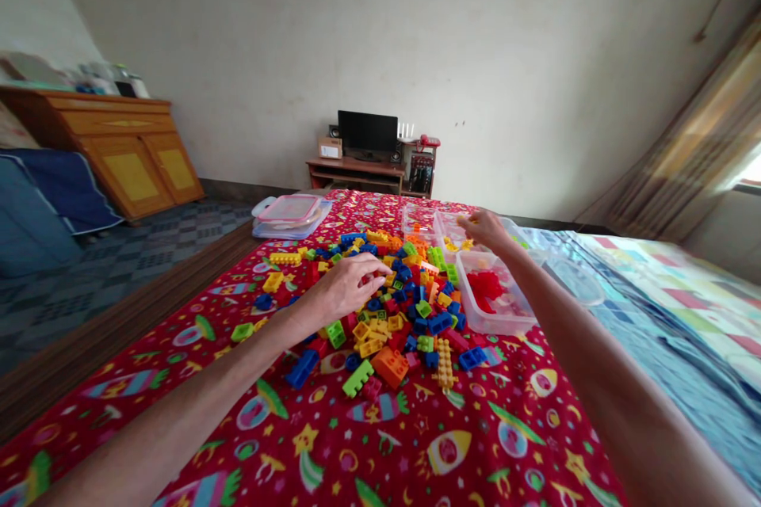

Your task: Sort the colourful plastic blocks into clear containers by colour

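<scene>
Foremost lay a red cloth (428, 451), printed with rockets and stars, under a heap of mixed toy bricks (440, 323). Beyond stood a desk (357, 168) with a black monitor (367, 133) against a pale wall (267, 32); far left, a wooden cabinet (128, 158). Also listed: stacked lids (290, 210) left of the heap; clear containers (496, 323) to its right, one holding red pieces. The left hand (349, 285), fingers loosely curled and parted, covered part of the heap; contact could not be told. The right hand (488, 230) pinched a small yellow piece (462, 220) above a container.
</scene>
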### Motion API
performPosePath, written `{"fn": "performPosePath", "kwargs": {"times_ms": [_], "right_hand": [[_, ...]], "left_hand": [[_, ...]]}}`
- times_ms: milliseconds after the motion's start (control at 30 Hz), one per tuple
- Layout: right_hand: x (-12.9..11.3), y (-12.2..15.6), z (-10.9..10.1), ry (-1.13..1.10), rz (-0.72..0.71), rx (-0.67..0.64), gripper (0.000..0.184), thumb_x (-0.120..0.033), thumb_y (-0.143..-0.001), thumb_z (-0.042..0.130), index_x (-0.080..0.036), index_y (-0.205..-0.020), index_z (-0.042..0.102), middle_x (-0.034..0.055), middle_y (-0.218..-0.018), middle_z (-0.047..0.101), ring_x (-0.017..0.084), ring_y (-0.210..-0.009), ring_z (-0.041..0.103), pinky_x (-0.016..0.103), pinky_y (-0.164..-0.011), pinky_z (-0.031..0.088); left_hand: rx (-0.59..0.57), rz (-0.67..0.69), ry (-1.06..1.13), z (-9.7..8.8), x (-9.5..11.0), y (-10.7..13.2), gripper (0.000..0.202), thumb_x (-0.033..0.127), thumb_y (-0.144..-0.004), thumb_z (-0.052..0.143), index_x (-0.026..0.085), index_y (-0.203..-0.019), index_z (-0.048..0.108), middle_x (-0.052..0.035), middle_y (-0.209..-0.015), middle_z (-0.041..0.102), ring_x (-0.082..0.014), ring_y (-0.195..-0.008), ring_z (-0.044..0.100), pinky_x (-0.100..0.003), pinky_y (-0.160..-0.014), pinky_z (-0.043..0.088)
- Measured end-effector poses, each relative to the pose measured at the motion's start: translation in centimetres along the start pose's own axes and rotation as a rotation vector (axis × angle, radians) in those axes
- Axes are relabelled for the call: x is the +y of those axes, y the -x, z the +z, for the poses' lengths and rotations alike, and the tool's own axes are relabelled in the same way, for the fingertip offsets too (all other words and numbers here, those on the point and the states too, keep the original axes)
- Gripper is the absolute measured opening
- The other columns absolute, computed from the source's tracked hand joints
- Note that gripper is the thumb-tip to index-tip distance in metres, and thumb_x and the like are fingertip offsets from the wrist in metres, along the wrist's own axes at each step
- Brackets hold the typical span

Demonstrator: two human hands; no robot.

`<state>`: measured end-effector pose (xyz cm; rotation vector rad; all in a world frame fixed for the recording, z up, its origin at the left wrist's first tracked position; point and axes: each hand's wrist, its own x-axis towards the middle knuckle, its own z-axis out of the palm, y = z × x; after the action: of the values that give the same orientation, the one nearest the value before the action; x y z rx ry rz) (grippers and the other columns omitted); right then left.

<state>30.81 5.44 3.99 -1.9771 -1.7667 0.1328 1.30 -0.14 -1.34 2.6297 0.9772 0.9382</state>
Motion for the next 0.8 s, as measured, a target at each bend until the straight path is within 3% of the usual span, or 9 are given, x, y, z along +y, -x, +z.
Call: {"fn": "performPosePath", "kwargs": {"times_ms": [67, 133, 200, 267, 433, 567, 667, 800], "right_hand": [[0.5, -1.8, -0.2, -0.01, 0.085, 0.061, 0.044, -0.039, -0.087, 0.051, -0.004, -0.108, 0.066, 0.016, -0.088, 0.07, 0.017, -0.07, 0.063, 0.026, -0.065, 0.044], [0.6, -2.2, -0.2, -0.01, 0.081, 0.138, 0.049, -0.039, -0.085, 0.055, -0.004, -0.12, 0.06, 0.0194, -0.104, 0.068, 0.021, -0.084, 0.065, 0.029, -0.073, 0.047], [0.1, -1.2, -0.2, -0.015, 0.019, 0.204, 0.045, -0.034, -0.084, 0.055, -0.007, -0.12, 0.061, 0.0184, -0.108, 0.068, 0.023, -0.095, 0.063, 0.032, -0.081, 0.046], [-0.9, 0.8, 0.0, -0.07, -0.071, 0.223, 0.037, -0.029, -0.085, 0.052, -0.011, -0.114, 0.065, 0.0145, -0.099, 0.071, 0.022, -0.093, 0.064, 0.032, -0.083, 0.046], [-4.6, 7.4, 1.8, -0.335, -0.366, -0.054, 0.026, -0.025, -0.084, 0.048, -0.015, -0.086, 0.071, 0.0057, -0.072, 0.07, 0.015, -0.064, 0.062, 0.025, -0.062, 0.044], [-7.4, 11.5, 3.5, -0.188, -0.558, -0.222, 0.02, -0.013, -0.078, 0.051, -0.016, -0.076, 0.07, 0.0014, -0.066, 0.066, 0.011, -0.059, 0.055, 0.022, -0.056, 0.035], [-8.5, 13.3, 4.2, 0.007, -0.625, -0.313, 0.022, -0.008, -0.078, 0.049, -0.016, -0.073, 0.069, 0.0024, -0.063, 0.063, 0.009, -0.055, 0.05, 0.023, -0.053, 0.03], [-8.5, 14.5, 4.9, 0.153, -0.682, -0.356, 0.017, -0.012, -0.082, 0.052, -0.016, -0.084, 0.068, 0.0077, -0.077, 0.067, 0.014, -0.068, 0.058, 0.024, -0.059, 0.037]], "left_hand": [[-0.012, -0.007, -0.009, -0.3, 0.1, 0.0, 0.023, 0.026, -0.087, 0.049, 0.017, -0.095, 0.068, -0.0063, -0.095, 0.068, -0.0174, -0.083, 0.064, -0.027, -0.075, 0.048], [-0.03, -0.013, -0.012, -0.5, 0.2, 0.1, 0.023, 0.026, -0.087, 0.05, 0.017, -0.095, 0.069, -0.0061, -0.095, 0.068, -0.0176, -0.083, 0.064, -0.027, -0.076, 0.048], [-0.062, -0.023, -0.018, -0.6, 0.4, 0.1, 0.022, 0.025, -0.087, 0.05, 0.017, -0.094, 0.069, -0.0059, -0.093, 0.069, -0.017, -0.08, 0.064, -0.027, -0.074, 0.049], [-0.098, -0.033, -0.024, -0.5, 0.6, 0.1, 0.022, 0.025, -0.087, 0.051, 0.017, -0.094, 0.07, -0.0061, -0.091, 0.069, -0.0165, -0.076, 0.064, -0.026, -0.072, 0.049], [-0.233, -0.042, -0.035, -0.2, 0.7, 0.4, 0.02, 0.021, -0.084, 0.055, 0.017, -0.096, 0.07, -0.0052, -0.095, 0.072, -0.0173, -0.086, 0.066, -0.026, -0.08, 0.049], [-0.36, -0.088, -0.122, -1.2, -0.6, 0.9, 0.022, 0.02, -0.08, 0.057, 0.022, -0.098, 0.07, -0.0025, -0.098, 0.072, -0.0177, -0.091, 0.066, -0.025, -0.083, 0.048], [-0.408, -0.1, -0.19, -2.4, -1.9, 1.2, 0.025, 0.019, -0.077, 0.059, 0.023, -0.1, 0.07, -0.0029, -0.102, 0.072, -0.0194, -0.096, 0.065, -0.026, -0.085, 0.047], [-0.441, -0.085, -0.222, -3.3, -2.5, 1.3, 0.029, 0.015, -0.074, 0.059, 0.024, -0.099, 0.07, -0.0025, -0.102, 0.072, -0.0202, -0.095, 0.066, -0.026, -0.084, 0.048]]}}
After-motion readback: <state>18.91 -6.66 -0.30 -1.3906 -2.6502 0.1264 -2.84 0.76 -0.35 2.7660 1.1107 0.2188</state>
